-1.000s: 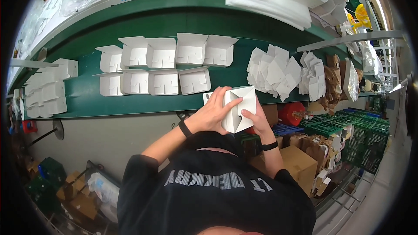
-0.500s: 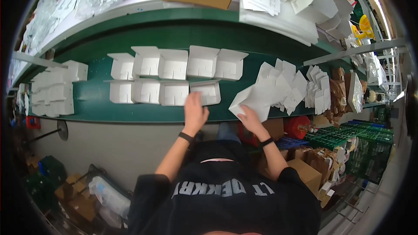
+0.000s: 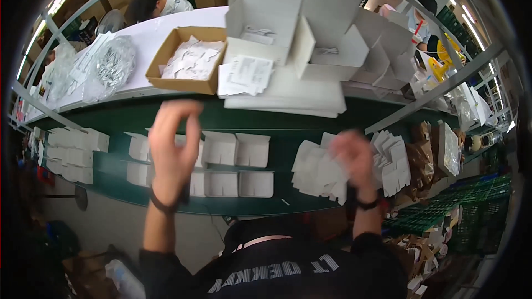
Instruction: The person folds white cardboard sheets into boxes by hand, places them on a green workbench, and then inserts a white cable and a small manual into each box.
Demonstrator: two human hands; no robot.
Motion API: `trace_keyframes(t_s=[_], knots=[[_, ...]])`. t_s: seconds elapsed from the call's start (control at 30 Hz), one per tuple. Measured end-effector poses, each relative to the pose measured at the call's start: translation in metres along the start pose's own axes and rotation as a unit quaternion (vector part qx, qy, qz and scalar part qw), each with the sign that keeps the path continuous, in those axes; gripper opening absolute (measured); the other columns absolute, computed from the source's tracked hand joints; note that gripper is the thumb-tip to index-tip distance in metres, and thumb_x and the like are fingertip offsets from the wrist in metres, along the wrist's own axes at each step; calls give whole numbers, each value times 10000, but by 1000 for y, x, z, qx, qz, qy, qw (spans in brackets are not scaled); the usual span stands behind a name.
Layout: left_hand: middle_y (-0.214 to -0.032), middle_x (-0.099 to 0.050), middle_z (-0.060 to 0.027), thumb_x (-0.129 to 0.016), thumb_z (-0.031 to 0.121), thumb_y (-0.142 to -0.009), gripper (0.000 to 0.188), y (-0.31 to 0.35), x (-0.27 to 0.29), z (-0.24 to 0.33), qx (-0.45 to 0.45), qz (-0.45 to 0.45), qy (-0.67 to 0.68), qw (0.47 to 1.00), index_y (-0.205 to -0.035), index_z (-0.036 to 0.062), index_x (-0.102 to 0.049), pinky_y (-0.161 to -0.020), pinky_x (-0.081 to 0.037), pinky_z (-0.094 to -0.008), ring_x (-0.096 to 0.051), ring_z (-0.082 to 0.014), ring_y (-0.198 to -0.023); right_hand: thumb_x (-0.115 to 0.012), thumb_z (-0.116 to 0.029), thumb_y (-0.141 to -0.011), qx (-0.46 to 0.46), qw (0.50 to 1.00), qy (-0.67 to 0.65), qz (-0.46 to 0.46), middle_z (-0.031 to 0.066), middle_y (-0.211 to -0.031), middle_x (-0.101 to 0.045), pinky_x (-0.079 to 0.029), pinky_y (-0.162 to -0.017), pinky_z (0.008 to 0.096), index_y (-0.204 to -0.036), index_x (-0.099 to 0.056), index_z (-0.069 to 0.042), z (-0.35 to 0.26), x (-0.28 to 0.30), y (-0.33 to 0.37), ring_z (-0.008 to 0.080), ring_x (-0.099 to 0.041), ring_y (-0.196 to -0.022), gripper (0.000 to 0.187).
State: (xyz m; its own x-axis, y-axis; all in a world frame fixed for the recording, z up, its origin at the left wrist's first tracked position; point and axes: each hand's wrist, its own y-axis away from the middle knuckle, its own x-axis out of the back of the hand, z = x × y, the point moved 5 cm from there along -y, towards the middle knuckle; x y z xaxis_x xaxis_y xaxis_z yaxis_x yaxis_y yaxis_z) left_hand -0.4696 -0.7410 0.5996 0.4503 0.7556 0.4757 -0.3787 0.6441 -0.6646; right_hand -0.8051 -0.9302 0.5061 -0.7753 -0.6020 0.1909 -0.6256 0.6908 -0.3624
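Observation:
My left hand [image 3: 173, 141] is raised over the rows of small open white boxes [image 3: 220, 148], thumb and fingers apart, with nothing seen between them. It hides several boxes on the left side of the rows. In the front row, a white box [image 3: 256, 184] at the right end stands open at the top. Smeared by motion, my right hand [image 3: 353, 156] is above or beside a loose pile of flat white box blanks [image 3: 316, 169]. Whether its fingers hold anything cannot be made out.
Beyond the green bench [image 3: 282, 206], a shelf bears a brown carton [image 3: 213, 86] of paper slips, printed sheets [image 3: 249, 75], white foam sheets [image 3: 288, 103] and larger white boxes [image 3: 335, 69]. Stacked white boxes [image 3: 72, 155] stand left. Metal posts [image 3: 438, 86] flank the bench.
The view has tilted toward the far shelf. My left hand has left the front-row box and moved left and upward. My right hand no longer visibly grips the large white blank.

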Motion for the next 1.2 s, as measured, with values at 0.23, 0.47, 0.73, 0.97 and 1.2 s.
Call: trace_keyframes(t_s=[0.23,0.47,0.73,0.97,1.2], knots=[[-1044,-726,-301,-663,465,-939,542,-167,-169,42,51,-194,-232,952,-1151,-31,-721,-872,-577,-478,-699,-473,-980,-656,-241,-1018,52,847,496,185,200,-987,-753,-564,-771,418,-1067,-704,13,-15,187,-176,334,-735,-896,264],[-905,-726,-273,-654,295,-876,321,-181,-209,32,26,-141,-309,940,-904,-19,-710,-791,-577,-529,-706,-473,-859,-709,-342,-949,-72,812,559,151,283,-961,-726,-568,-830,542,-980,-691,27,37,200,-225,458,-712,-954,371],[-731,-680,-245,-614,189,-874,207,-164,-183,62,13,-76,-322,944,-816,9,-698,-715,-568,-539,-680,-468,-735,-672,-194,-942,-2,806,555,204,285,-887,-707,-593,-729,523,-882,-672,32,37,188,-211,473,-710,-860,234],[-766,-692,-256,-616,214,-932,234,-162,-143,98,-46,-42,-307,950,-1003,39,-754,-711,-561,-534,-688,-465,-766,-653,-112,-940,37,809,547,215,285,-816,-685,-580,-688,517,-839,-650,40,-4,179,-188,468,-695,-806,182],[-818,-720,-207,-618,215,-993,276,-141,-91,131,-21,-54,-165,985,-1120,-13,-707,-691,-550,-403,-709,-292,-739,-647,-84,-931,58,833,477,273,286,-799,-656,-529,-680,524,-851,-631,40,-79,194,-106,483,-656,-782,149]])
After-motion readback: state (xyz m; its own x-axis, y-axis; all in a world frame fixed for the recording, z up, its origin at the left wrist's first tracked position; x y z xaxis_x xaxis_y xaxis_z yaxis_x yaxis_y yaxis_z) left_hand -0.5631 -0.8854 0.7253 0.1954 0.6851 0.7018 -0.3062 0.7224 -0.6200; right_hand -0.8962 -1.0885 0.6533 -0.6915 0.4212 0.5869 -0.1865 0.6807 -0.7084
